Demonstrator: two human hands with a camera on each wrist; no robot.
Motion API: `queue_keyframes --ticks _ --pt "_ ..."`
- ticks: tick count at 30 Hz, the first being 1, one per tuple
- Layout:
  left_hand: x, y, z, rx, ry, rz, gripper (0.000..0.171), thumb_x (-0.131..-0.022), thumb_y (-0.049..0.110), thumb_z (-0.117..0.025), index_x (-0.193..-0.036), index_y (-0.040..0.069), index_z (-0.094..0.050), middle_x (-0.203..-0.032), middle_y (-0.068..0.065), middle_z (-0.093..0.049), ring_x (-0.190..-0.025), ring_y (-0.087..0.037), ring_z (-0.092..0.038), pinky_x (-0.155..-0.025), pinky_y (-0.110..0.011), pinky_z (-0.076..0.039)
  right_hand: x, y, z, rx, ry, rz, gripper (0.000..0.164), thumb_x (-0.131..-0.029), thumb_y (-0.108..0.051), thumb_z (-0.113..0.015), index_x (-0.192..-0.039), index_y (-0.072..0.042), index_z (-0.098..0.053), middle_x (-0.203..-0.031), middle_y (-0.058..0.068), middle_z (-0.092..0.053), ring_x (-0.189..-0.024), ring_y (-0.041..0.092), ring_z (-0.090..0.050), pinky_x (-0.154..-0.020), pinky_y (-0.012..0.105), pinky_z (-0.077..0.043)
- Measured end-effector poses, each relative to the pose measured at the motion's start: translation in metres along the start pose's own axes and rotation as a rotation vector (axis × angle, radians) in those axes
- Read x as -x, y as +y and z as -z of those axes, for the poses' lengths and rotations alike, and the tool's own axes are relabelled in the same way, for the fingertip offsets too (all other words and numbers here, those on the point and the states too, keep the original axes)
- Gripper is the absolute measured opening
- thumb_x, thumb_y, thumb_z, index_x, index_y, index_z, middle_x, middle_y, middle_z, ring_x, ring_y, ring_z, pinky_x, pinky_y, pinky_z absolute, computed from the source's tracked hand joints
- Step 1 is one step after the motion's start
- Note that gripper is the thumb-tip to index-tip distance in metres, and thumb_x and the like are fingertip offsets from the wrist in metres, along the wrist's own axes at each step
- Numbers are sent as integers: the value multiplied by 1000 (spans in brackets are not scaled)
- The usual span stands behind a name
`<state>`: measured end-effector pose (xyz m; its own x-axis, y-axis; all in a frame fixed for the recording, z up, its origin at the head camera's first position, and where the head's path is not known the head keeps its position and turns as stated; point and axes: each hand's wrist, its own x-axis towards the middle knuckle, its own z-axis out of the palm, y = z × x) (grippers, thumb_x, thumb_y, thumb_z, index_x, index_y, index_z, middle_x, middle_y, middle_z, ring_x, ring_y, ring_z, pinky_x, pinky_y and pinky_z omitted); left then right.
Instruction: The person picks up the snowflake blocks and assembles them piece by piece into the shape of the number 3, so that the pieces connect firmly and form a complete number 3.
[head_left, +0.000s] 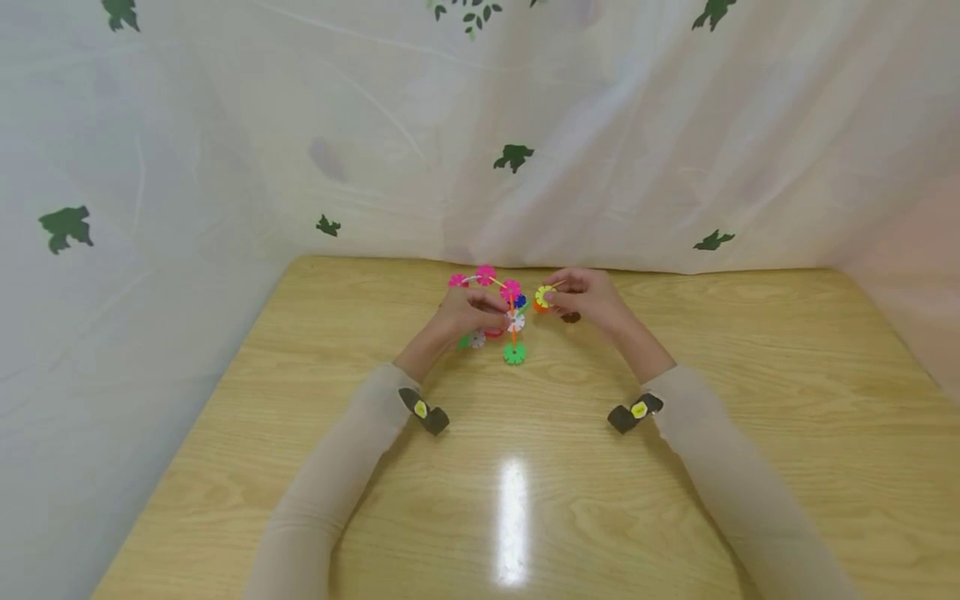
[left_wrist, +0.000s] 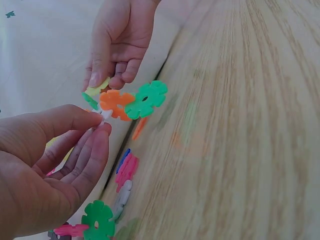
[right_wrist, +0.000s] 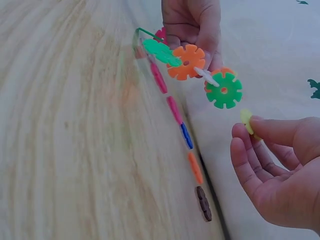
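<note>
Near the back of the table, my left hand (head_left: pixel 467 315) pinches a white notched disc (head_left: pixel 516 322) between thumb and fingertips. This disc belongs to a linked structure of plastic snowflake discs, with pink discs (head_left: pixel 486 274) arching above the hand. An orange disc (right_wrist: pixel 186 62) and a light green disc (head_left: pixel 514 354) extend toward the front, and a darker green disc (right_wrist: pixel 224 90) joins on the side facing my right hand. Just to the right, my right hand (head_left: pixel 590 295) pinches a single yellow disc (right_wrist: pixel 246 121) by its edge. A small gap separates it from the green disc in the right wrist view.
Loose discs lie in a row along the table's back edge, among them a brown disc (right_wrist: pixel 203 204), an orange disc (right_wrist: pixel 195 168), a blue disc (right_wrist: pixel 186 135) and pink ones. A pale curtain (head_left: pixel 390 150) with leaf prints hangs behind the wooden table (head_left: pixel 570 492).
</note>
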<state>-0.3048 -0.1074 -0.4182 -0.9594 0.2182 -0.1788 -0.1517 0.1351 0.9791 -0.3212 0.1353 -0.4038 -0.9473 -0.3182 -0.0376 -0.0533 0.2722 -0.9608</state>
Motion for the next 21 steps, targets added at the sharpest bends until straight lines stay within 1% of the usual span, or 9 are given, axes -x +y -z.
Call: queue_keyframes --ticks 4,7,11,16,21 --pt "1 -1 -1 -16 -4 -5 23 -81 -9 -79 -103 -7 -72 -80 1 -71 -72 -10 -69 -68 -21 -61 -1 3 -3 -86 19 8 34 -97 -5 -68 -127 8 -60 -96 5 -72 -82 20 -76 -85 43 -63" --pt "1 -1 -1 -13 -9 -11 25 -80 -11 -78 -104 -8 -71 -80 1 -70 -72 -10 -68 -67 -21 -61 -2 4 -6 -121 29 7 33 -96 -3 -69 -125 9 -60 -90 0 -72 -81 20 -76 -85 42 -64" --pt "1 -1 -2 -16 -16 -6 25 -79 -12 -79 -103 -7 -72 -81 0 -71 -73 -11 -69 -68 -21 -61 -3 5 -8 -137 47 -12 33 -95 -6 -70 -123 8 -59 -86 -6 -72 -80 19 -76 -84 39 -64" --pt "0 -1 -2 -50 -12 8 26 -79 -10 -80 -102 -2 -73 -84 -1 -71 -78 -11 -68 -69 -20 -60 0 4 -11 -149 64 -15 33 -96 -7 -70 -123 7 -59 -86 -6 -71 -79 16 -75 -82 35 -64" --pt "0 -2 -2 -65 -22 1 25 -80 -9 -79 -103 -2 -74 -86 0 -70 -81 -12 -66 -69 -19 -58 2 4 -13 -126 64 -14 34 -97 -11 -70 -124 6 -59 -85 -8 -71 -77 13 -74 -79 33 -64"
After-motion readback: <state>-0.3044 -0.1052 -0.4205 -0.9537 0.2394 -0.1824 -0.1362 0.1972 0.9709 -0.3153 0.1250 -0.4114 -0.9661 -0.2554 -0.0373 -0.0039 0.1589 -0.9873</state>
